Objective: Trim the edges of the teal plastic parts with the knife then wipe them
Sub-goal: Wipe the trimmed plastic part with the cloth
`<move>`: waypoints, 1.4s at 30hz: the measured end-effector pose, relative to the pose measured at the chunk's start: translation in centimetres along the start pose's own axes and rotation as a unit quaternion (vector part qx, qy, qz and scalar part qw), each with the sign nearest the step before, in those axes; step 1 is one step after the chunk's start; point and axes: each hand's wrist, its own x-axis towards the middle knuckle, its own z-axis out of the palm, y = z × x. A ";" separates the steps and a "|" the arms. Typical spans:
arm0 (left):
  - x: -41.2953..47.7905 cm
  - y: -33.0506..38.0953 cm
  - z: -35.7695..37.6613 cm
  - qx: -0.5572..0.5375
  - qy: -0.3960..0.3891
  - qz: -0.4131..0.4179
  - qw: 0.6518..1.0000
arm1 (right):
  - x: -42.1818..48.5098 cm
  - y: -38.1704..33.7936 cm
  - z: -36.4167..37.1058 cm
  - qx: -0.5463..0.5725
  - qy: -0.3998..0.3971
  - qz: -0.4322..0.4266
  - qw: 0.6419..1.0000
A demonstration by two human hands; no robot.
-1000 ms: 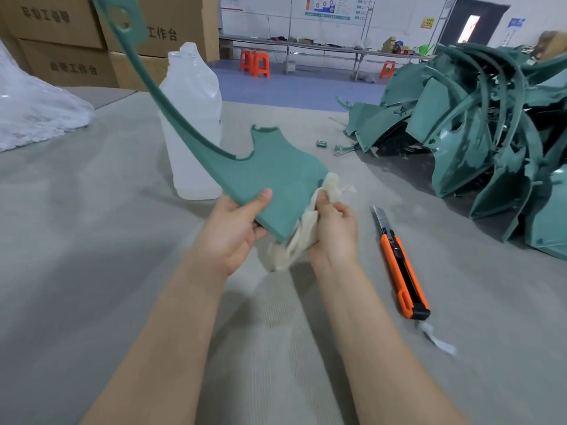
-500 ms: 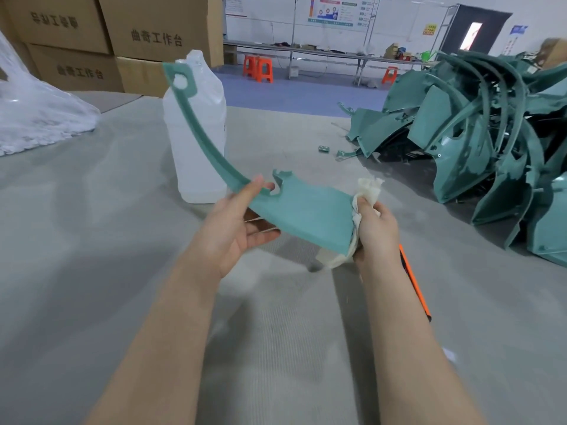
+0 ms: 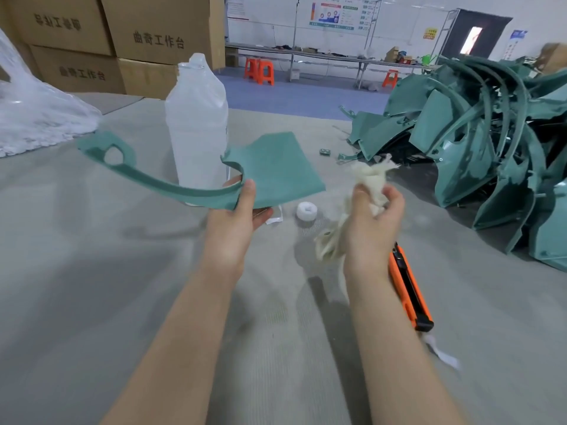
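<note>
Surface: A wide grey work surface (image 3: 92, 271) is seen in a workshop hall, with long benches (image 3: 322, 56) and orange stools (image 3: 259, 70) along the far white wall.
Left hand: The left hand (image 3: 233, 219) is closed on the teal plastic part (image 3: 276, 167). The thumb is laid on top beside the notch and the fingers are tucked underneath.
Right hand: The fingers of the right hand (image 3: 374, 219) are curled round a wad of off-white cloth (image 3: 368, 176). Loose ends of it are left hanging below the palm.
Part: The part is held above the surface. Its broad flat end is pointed towards the cloth but kept apart from it, and its thin curved arm, ending in a holed tab, is stretched out to the left.
Knife: An orange and black knife (image 3: 408, 286) is laid on the surface just right of the right wrist, untouched and partly hidden by it.
Stock: A pile of teal parts (image 3: 478, 142) is heaped at the right.
Bottle: A translucent bottle (image 3: 196, 124) is stood upright behind the part, and a white cap (image 3: 306, 211) is set near its base.
Writing: "曲奇工作台" can be read on the cardboard boxes (image 3: 159, 29) stacked at the back left. The text on the wall poster (image 3: 337, 10) is too small to be read.
</note>
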 end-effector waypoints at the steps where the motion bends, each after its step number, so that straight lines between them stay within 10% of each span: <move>1: -0.1 -0.1 0.2 -0.007 0.005 0.004 1.000 | -1.1 0.0 0.8 -0.012 -0.027 -0.030 0.999; 10: -0.5 -0.1 1.1 -0.149 0.008 -0.118 0.982 | -5.4 1.7 3.3 -0.195 -0.234 -0.324 0.896; 20: -0.6 -0.3 1.3 -0.048 0.004 -0.159 0.986 | -0.2 1.6 0.5 -0.148 -0.047 -0.161 0.975; 29: -0.4 0.3 0.9 -0.153 -0.012 -0.151 0.976 | -5.7 2.3 3.3 -0.196 -0.224 -0.273 0.915; 42: -0.2 -0.3 0.6 -0.055 -0.018 -0.127 0.990 | -1.2 2.4 1.0 -0.185 -0.138 -0.207 0.951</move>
